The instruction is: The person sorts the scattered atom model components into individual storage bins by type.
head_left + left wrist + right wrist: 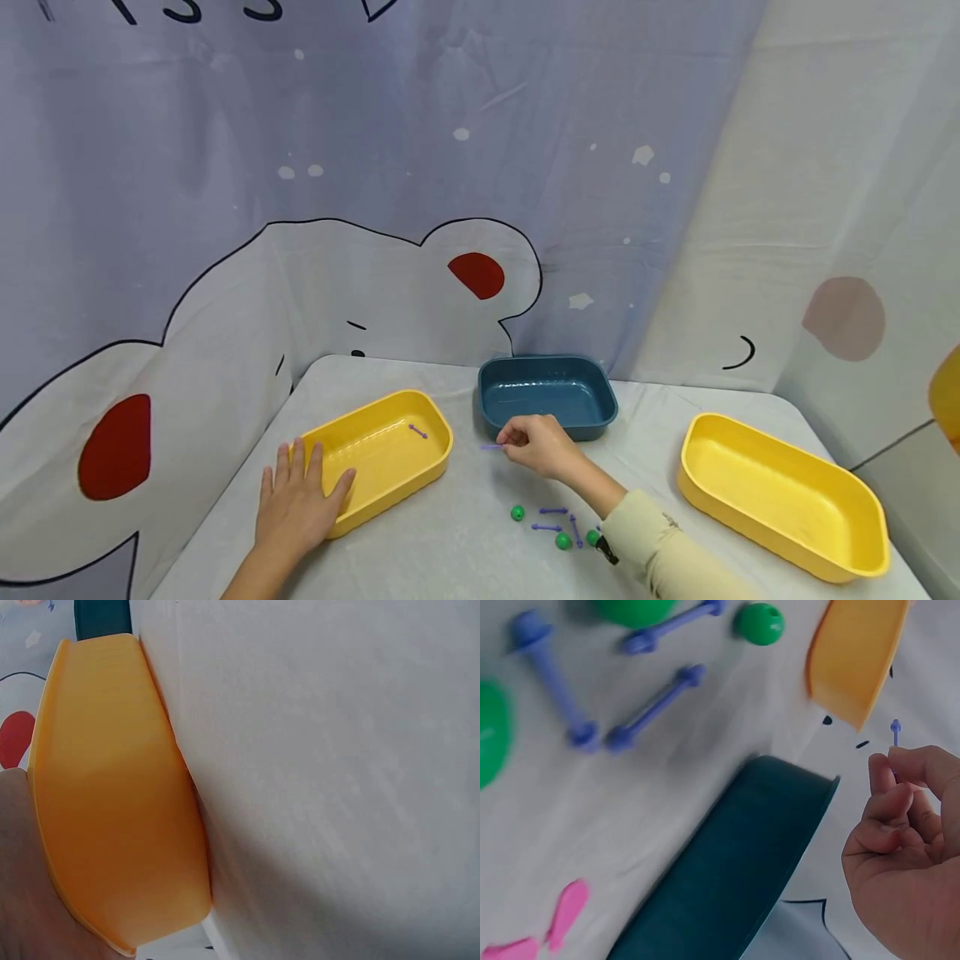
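My right hand (543, 447) pinches a small purple connector rod (491, 447) between thumb and fingertips, just in front of the dark teal tray (547, 396). In the right wrist view one knobbed end of that rod (895, 733) sticks out past the fingers. My left hand (296, 504), fingers straight and spread, rests on the near left end of a yellow tray (390, 502). One purple rod (417, 431) lies inside that tray. On the table by my right forearm are several more purple rods (553, 510) and green balls with holes (517, 513).
A second yellow tray (780, 492) stands at the right of the white-covered table (420, 562). Two pink pieces (568, 907) lie beside the teal tray in the right wrist view. A patterned cloth (390, 308) hangs behind the table.
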Demonstrator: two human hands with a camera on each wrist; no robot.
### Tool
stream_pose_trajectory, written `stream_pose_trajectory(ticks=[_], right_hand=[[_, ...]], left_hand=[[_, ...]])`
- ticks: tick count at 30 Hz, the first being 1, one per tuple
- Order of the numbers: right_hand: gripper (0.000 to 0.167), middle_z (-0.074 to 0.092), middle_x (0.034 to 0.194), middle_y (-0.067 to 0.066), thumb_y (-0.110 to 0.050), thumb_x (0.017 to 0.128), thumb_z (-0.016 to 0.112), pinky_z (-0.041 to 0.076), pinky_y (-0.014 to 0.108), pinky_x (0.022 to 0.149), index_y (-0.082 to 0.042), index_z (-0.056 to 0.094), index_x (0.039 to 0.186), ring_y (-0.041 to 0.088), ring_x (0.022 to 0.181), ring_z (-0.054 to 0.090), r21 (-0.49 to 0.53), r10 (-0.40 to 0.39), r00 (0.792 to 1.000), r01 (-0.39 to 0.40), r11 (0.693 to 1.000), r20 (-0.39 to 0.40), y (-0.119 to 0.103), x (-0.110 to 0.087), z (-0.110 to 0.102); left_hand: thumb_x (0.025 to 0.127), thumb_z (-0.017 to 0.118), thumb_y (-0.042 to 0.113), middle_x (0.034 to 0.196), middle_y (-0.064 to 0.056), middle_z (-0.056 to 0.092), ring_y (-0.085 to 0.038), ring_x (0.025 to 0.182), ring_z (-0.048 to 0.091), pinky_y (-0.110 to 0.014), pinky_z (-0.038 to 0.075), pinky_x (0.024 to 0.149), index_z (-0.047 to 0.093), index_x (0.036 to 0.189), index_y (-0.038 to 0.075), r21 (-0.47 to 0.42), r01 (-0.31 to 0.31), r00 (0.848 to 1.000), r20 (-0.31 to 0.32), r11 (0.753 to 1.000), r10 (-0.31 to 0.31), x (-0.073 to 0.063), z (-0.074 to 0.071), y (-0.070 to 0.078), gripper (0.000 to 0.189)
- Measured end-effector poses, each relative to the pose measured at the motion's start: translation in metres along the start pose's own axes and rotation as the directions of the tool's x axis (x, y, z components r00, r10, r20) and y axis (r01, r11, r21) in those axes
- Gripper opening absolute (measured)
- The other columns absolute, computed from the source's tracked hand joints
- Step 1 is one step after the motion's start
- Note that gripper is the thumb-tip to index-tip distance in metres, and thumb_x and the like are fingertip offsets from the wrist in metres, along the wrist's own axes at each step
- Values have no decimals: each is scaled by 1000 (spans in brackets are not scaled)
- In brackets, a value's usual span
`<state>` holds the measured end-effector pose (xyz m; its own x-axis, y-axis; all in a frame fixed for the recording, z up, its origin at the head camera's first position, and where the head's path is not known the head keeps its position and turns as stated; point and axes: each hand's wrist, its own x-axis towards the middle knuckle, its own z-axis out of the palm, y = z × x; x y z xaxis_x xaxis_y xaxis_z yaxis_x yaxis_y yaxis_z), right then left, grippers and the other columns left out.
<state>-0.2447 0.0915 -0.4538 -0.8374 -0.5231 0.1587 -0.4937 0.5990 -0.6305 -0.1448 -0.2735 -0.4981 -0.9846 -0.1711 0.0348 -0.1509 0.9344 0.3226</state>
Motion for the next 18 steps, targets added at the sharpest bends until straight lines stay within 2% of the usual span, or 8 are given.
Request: stream_pose_trajectory(ticks=[7, 18], right_hand=[[7, 64, 80, -10, -9, 89, 75, 50, 22, 66, -15, 74, 92, 9, 74, 55, 30, 28, 999, -29, 999, 27, -19, 20, 9], [4, 67, 80, -9, -12, 88, 77, 51, 21, 64, -14, 76, 91, 9, 74, 57, 71, 43, 998, -46, 996, 37, -39, 48, 27]], left_hand=[[99, 34, 71, 162, -37, 9, -54, 150, 2, -71, 0, 117, 27, 155, -8, -2, -1, 1000, -8, 1000, 1, 0, 2, -3, 97], [100, 36, 69, 162, -37, 11, -54, 150, 3, -70, 1, 118, 29, 154, -9, 1, -8, 1000, -22, 1000, 8, -1, 2, -3, 95]])
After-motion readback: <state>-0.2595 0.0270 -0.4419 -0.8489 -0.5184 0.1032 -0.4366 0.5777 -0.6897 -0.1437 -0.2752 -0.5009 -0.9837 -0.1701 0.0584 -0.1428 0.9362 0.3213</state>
